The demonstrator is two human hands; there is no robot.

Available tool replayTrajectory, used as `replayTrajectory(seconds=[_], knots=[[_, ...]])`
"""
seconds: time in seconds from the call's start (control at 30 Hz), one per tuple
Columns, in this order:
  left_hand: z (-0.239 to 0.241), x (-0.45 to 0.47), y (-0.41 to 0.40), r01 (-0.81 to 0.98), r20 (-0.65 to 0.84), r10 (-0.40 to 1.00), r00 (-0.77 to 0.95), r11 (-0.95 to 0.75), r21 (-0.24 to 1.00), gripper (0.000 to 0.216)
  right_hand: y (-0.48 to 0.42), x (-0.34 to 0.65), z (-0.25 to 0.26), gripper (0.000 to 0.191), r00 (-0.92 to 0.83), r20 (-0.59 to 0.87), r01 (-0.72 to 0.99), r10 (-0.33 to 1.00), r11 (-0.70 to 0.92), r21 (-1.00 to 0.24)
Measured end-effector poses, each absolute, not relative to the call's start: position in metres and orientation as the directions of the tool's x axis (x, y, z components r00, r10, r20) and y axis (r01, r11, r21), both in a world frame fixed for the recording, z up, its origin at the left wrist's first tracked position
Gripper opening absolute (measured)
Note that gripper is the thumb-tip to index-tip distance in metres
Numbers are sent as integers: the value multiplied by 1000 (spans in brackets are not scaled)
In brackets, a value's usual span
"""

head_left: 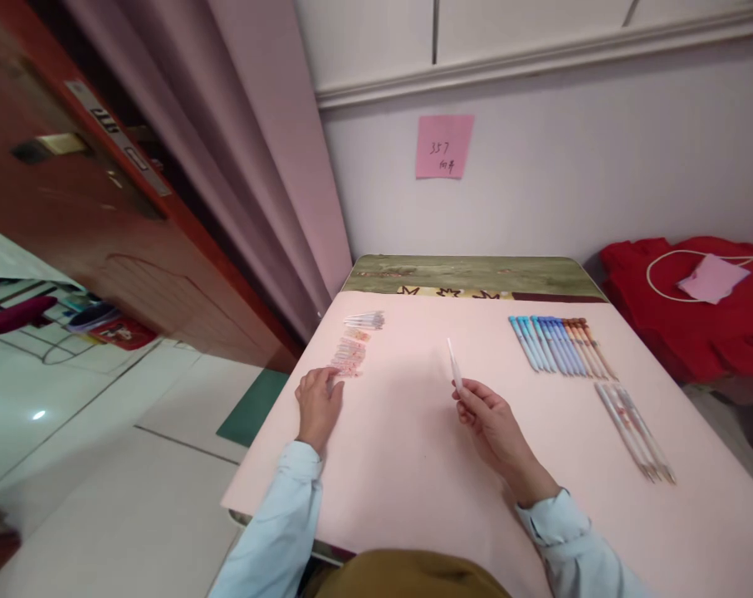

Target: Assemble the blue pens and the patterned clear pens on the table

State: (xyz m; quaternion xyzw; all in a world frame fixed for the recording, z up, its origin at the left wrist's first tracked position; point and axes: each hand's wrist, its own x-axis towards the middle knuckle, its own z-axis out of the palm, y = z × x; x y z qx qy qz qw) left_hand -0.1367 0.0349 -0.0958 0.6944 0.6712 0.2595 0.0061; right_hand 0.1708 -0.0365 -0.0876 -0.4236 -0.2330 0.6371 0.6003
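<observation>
My right hand [489, 415] is closed on a thin white pen body [454, 365] that points away from me above the pink table [413, 465]. At the table's left edge my left hand [318, 397] rests with its fingers curled on the near end of a row of small pink patterned caps [349, 357]. A few pale caps [364, 320] lie just beyond that row. What the left fingers hold, if anything, is hidden.
A row of blue and orange pens [559, 342] lies at the far right of the table, with several pale pens [634, 430] nearer me. A red cloth [681, 324] with a pink sheet sits to the right. A pink note [444, 146] hangs on the wall. A door [70, 191] stands at the left.
</observation>
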Motion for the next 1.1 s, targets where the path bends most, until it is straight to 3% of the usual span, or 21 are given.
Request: replayTrajectory(seconds=[0.37, 0.47, 0.53, 0.63, 0.73, 0.77, 0.83, 0.9, 0.97, 1.1], knots=[[-94, -138, 41, 914, 345, 930, 129, -247, 323, 16, -36, 179, -86, 30, 127, -263, -628, 957, -128, -768], [-89, -132, 39, 882, 362, 922, 138, -280, 378, 13, -31, 180, -86, 31, 155, -254, -648, 955, -95, -755], [-84, -117, 38, 809, 353, 925, 142, -314, 496, 12, -28, 181, -86, 31, 169, -242, -655, 956, -74, -752], [-76, -74, 42, 533, 272, 955, 116, -291, 795, 14, -23, 186, -86, 30, 215, -224, -648, 951, -33, -761], [-74, -19, 55, 57, 104, 986, 129, -112, 992, 19, -19, 193, -89, 28, 351, -190, -591, 917, 60, -804], [-75, -3, 61, -117, 57, 989, 138, -41, 992, 19, -18, 196, -91, 28, 404, -168, -557, 899, 96, -825], [-79, 23, 70, -455, -47, 982, 181, 126, 882, 19, -17, 203, -94, 26, 489, -117, -482, 864, 156, -862], [-84, 36, 76, -632, -114, 967, 227, 235, 738, 17, -16, 208, -97, 24, 534, -79, -422, 842, 184, -888], [-88, 39, 79, -687, -148, 951, 272, 299, 662, 14, -16, 209, -100, 23, 539, -62, -389, 840, 183, -903], [-93, 31, 80, -709, -163, 949, 269, 309, 634, 9, -17, 201, -102, 22, 482, -58, -344, 874, 128, -930]])
